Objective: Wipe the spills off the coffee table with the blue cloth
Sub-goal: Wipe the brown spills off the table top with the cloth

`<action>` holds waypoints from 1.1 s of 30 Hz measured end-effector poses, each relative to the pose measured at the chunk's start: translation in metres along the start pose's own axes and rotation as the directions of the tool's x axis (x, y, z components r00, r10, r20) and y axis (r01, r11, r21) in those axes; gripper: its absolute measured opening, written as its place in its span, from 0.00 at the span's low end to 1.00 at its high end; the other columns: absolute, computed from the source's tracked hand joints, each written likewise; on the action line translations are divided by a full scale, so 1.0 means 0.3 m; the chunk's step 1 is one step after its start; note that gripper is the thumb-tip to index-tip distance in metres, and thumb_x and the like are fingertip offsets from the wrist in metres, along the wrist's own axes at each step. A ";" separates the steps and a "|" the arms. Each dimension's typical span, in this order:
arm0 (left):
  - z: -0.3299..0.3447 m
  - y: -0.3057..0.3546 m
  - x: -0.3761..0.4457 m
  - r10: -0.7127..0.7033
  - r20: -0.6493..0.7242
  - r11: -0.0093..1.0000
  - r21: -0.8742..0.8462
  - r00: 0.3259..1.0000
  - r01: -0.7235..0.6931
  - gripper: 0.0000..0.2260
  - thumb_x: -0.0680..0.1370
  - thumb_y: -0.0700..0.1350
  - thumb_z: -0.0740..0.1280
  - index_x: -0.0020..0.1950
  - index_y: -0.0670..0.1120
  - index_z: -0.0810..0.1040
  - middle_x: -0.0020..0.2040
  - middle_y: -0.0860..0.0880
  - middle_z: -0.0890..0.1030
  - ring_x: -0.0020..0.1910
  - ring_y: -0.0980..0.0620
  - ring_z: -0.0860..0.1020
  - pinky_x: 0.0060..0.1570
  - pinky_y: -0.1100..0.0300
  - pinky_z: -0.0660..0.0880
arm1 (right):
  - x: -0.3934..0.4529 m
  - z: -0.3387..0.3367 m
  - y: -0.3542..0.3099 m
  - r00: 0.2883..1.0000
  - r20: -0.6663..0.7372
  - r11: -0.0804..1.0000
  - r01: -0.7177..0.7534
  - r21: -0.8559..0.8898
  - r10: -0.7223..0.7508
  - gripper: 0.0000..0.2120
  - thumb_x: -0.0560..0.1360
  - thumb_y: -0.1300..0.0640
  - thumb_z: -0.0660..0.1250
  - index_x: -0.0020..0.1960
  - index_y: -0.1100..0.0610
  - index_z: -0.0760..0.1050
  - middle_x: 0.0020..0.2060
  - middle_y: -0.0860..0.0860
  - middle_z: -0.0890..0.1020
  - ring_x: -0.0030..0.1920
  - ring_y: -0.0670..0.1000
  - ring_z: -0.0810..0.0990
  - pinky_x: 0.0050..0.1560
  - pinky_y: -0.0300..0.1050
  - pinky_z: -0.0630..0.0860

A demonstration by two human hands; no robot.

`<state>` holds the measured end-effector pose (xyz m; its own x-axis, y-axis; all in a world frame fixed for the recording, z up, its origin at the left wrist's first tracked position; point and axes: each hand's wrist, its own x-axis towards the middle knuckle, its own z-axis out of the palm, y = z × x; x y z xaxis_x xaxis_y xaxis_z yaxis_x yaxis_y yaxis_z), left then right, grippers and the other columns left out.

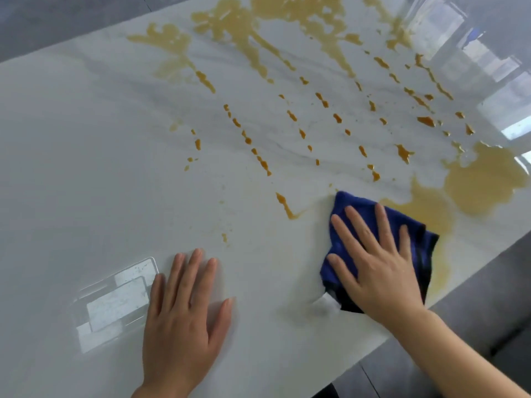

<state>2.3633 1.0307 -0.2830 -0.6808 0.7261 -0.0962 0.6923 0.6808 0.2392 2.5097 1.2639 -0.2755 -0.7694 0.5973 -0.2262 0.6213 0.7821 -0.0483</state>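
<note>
The cloth (376,225) is pressed flat under the right hand (376,268), fingers straight; most spills (287,53) on the counter (71,139) remain unwiped.

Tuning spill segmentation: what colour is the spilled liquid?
Orange-yellow spill on the white table; head view.

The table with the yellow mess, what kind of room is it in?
Probably a living room: a low, glossy marble-look coffee table, grey floor tiles beside it, window reflections on top.

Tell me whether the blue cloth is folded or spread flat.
Bunched, not spread: the blue cloth sits rumpled under the flat right hand.
</note>
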 end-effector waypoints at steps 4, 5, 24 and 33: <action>0.001 0.003 -0.003 0.006 -0.031 1.000 -0.013 1.000 -0.007 0.29 0.79 0.59 0.46 0.67 0.41 0.71 0.70 0.44 0.69 0.71 0.47 0.62 0.70 0.50 0.55 | -0.130 0.012 0.053 0.999 0.029 0.997 -0.048 0.066 0.046 0.32 0.75 0.35 0.40 0.72 0.50 0.60 0.72 0.50 0.59 0.74 0.62 0.50 0.66 0.72 0.54; 0.001 0.007 -0.002 0.006 -0.037 1.000 -0.010 0.999 -0.006 0.29 0.79 0.59 0.46 0.67 0.41 0.71 0.69 0.43 0.69 0.71 0.47 0.62 0.70 0.50 0.55 | -0.175 0.024 0.011 1.000 0.017 0.997 0.020 0.071 -0.021 0.31 0.75 0.35 0.44 0.71 0.50 0.62 0.71 0.51 0.62 0.73 0.63 0.52 0.65 0.72 0.55; 0.004 0.015 0.004 0.008 -0.057 1.000 -0.007 0.998 -0.008 0.28 0.79 0.59 0.48 0.67 0.41 0.71 0.69 0.44 0.70 0.74 0.49 0.57 0.72 0.54 0.52 | -0.045 -0.015 0.174 0.989 0.038 0.989 0.140 0.051 -0.142 0.32 0.75 0.35 0.41 0.71 0.51 0.61 0.72 0.50 0.61 0.73 0.63 0.52 0.64 0.73 0.56; 0.001 0.022 0.009 0.013 -0.072 1.000 0.005 0.997 -0.012 0.27 0.79 0.58 0.49 0.66 0.40 0.71 0.67 0.43 0.71 0.73 0.47 0.58 0.72 0.55 0.51 | 0.304 -0.077 0.304 0.997 0.010 0.997 0.078 -0.017 -0.078 0.30 0.73 0.35 0.39 0.73 0.41 0.45 0.75 0.46 0.54 0.75 0.56 0.42 0.72 0.66 0.45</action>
<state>2.3662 1.0372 -0.2819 -0.6874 0.7259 -0.0232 0.7019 0.6722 0.2355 2.4926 1.3938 -0.2781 -0.8141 0.5327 -0.2311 0.5566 0.8293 -0.0491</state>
